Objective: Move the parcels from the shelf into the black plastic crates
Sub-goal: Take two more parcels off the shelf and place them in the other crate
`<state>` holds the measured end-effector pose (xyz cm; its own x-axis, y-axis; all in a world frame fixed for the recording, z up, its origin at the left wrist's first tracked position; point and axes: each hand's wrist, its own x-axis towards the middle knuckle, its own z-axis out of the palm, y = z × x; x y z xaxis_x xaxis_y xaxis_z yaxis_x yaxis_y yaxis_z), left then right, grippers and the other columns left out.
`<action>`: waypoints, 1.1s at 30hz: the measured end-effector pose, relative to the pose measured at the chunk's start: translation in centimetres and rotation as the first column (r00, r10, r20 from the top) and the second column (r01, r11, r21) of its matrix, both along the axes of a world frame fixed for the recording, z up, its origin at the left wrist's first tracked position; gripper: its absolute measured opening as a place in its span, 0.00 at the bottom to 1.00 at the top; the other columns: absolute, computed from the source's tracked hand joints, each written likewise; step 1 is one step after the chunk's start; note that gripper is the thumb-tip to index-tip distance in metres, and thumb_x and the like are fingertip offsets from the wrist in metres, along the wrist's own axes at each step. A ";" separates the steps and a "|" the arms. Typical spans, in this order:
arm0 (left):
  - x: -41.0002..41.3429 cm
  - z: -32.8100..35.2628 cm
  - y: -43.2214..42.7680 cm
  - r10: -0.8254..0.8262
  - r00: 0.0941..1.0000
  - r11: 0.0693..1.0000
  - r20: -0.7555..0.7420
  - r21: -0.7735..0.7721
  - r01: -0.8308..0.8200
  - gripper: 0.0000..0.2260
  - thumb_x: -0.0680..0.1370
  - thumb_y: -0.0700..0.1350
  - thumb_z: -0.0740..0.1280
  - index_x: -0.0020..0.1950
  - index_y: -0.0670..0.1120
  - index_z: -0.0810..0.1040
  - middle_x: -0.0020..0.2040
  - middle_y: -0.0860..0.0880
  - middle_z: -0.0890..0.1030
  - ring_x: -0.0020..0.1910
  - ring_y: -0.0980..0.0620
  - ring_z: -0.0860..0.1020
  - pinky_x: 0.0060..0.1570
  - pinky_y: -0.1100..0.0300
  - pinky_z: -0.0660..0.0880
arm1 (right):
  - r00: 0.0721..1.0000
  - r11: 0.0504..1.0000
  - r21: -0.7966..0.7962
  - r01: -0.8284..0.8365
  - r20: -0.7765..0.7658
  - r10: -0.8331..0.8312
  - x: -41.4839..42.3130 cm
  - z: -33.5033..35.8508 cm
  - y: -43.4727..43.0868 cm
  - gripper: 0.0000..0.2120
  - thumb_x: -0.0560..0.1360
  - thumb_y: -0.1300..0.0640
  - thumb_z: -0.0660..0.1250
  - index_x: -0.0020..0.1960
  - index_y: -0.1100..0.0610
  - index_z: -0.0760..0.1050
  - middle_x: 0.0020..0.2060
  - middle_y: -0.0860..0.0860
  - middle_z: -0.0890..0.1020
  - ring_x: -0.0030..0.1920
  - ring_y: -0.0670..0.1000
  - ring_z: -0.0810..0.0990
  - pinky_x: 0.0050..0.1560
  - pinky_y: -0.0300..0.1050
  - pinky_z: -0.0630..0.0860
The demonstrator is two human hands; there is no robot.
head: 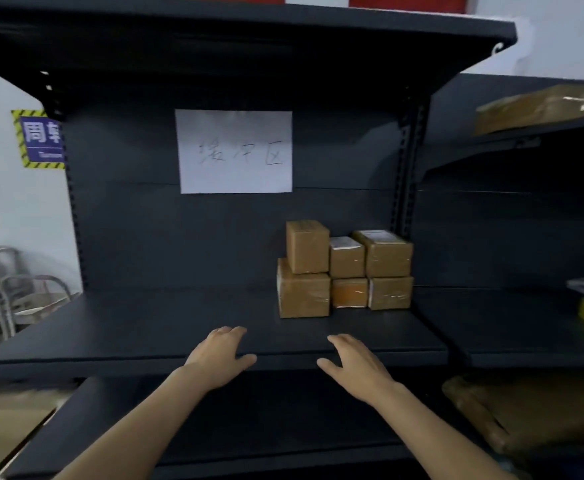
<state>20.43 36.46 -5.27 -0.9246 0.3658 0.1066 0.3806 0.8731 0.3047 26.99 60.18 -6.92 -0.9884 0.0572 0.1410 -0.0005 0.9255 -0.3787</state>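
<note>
**Two empty hands approaching a stack of parcels**

Six brown cardboard parcels [344, 271] stand in two tiers of three at the far right of the dark grey metal shelf [145, 327], below and to the right of a white paper sheet [235, 151] fixed to the back panel. The left hand [219, 355] and right hand [352, 363] hover at the near edge of the shelf, fingers spread and relaxed, holding nothing and well apart from the stack. The black plastic crates are not in view.

The step in hand appears to be the reach for a first parcel. The upper tier rests wholly on the lower. Drawing out a lower parcel first would probably topple those above it. The tall upper-left parcel [307, 247] looks likeliest to tip if knocked sideways. Several parcels show glossy tape wrapping, so a loose one-handed grasp, or several lifted together, may slip.
</note>
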 end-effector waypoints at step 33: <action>-20.7 7.5 11.1 -0.165 0.970 0.825 -0.177 0.515 0.234 0.28 0.78 0.52 0.62 0.75 0.50 0.55 0.72 0.48 0.66 0.71 0.49 0.63 0.66 0.58 0.63 | 0.921 0.965 0.030 0.259 -0.309 -0.238 -20.2 9.5 6.9 0.25 0.78 0.43 0.59 0.68 0.58 0.67 0.65 0.54 0.73 0.64 0.53 0.71 0.60 0.47 0.72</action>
<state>-0.30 47.54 2.21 -0.8049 0.3962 0.4417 0.5923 0.4928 0.6374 6.82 67.12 2.62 -0.8541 0.2749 0.4415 0.1291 0.9344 -0.3319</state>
